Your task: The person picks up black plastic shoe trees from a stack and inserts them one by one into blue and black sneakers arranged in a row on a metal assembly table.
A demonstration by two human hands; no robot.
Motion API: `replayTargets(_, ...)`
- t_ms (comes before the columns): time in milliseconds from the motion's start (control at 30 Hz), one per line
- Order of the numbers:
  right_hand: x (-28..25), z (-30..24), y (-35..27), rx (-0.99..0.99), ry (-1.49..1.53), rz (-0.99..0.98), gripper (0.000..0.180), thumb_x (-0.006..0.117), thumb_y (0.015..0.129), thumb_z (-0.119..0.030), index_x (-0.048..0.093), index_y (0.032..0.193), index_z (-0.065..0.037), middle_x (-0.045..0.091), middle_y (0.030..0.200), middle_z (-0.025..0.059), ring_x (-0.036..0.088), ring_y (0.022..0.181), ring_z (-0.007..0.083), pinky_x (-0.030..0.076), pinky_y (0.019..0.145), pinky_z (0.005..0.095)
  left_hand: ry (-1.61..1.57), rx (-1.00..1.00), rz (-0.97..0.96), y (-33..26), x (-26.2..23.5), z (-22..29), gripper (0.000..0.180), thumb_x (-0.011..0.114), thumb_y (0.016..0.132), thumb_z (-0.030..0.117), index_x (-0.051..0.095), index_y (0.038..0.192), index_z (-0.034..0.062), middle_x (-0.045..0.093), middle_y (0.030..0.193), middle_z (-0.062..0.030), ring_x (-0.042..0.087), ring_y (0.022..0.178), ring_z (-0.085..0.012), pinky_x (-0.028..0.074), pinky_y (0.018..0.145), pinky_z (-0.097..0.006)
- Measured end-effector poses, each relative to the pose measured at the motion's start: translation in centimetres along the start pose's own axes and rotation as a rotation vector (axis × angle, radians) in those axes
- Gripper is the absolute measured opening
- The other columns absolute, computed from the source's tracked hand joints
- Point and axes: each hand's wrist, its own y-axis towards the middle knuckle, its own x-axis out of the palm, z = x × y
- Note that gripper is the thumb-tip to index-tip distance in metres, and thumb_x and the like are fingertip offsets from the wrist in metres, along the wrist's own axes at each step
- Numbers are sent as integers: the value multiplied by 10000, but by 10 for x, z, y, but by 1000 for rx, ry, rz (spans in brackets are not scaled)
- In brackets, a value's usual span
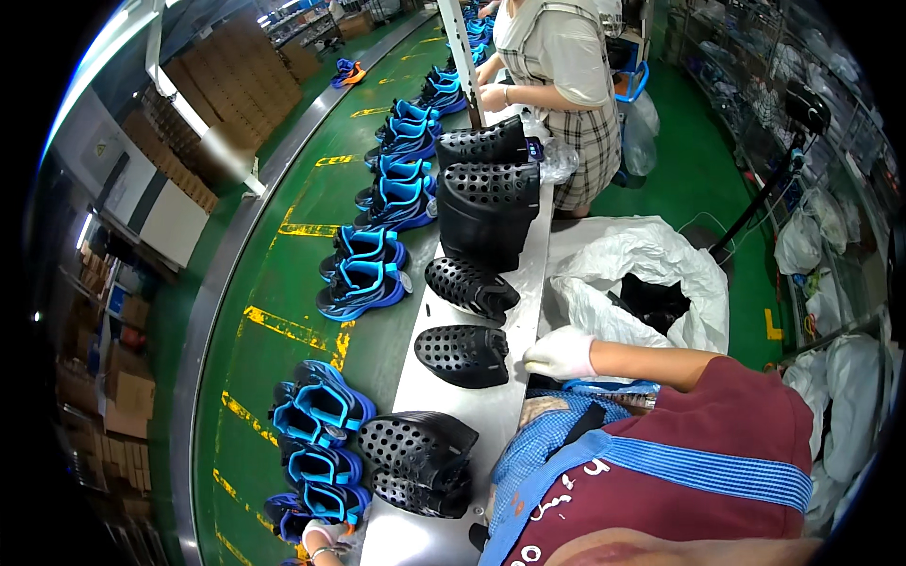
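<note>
My left hand [326,537], in a white glove with a bracelet at the wrist, is closed on a blue sneaker [286,514] at the lower edge; its grip is partly cut off. My right hand [559,354], also white-gloved, has its fingers curled together at the edge of the metal ledge [411,379]. What it holds, if anything, is hidden. Just left of it lies a black, toe-shaped shell with round holes [462,356]. A similar shell [472,287] lies beyond it, and a nested pair [417,451] lies nearer. Blue-and-black sneakers [363,274] line the belt beside the ledge.
Black perforated shells [487,203] are stacked farther along the ledge, by a metal post [460,57]. A co-worker in a checked apron [590,141] stands beyond. A white sack [703,283] holding black pieces stands right of my right hand. Shelves with bags [802,226] line the right.
</note>
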Motion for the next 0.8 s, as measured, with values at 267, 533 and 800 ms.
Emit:
replayTargets(267, 31, 1, 37, -37, 112, 113, 307, 471, 906, -351, 685, 947, -135, 669, 841, 159, 650, 806, 346, 507, 726, 454, -118, -138, -79, 21, -2, -27, 278, 658, 772, 68, 575, 1037, 89, 653, 793, -139, 646, 601, -278, 522, 487, -436)
replayTargets(533, 64, 13, 54, -162, 141, 479, 227, 552, 851, -281, 640, 760, -92, 622, 696, 128, 629, 687, 325, 494, 640, 457, -237, -242, -144, 31, 1, -58, 347, 663, 783, 18, 524, 1095, 79, 633, 767, -152, 628, 549, -287, 512, 438, -446)
replayTargets(800, 73, 12, 57, -192, 108, 579, 199, 571, 838, -263, 677, 797, -99, 646, 742, 99, 632, 735, 299, 496, 667, 423, -272, -62, -22, 55, 45, -112, 368, 674, 808, 10, 508, 1130, 76, 640, 757, -117, 625, 526, -260, 463, 424, -381)
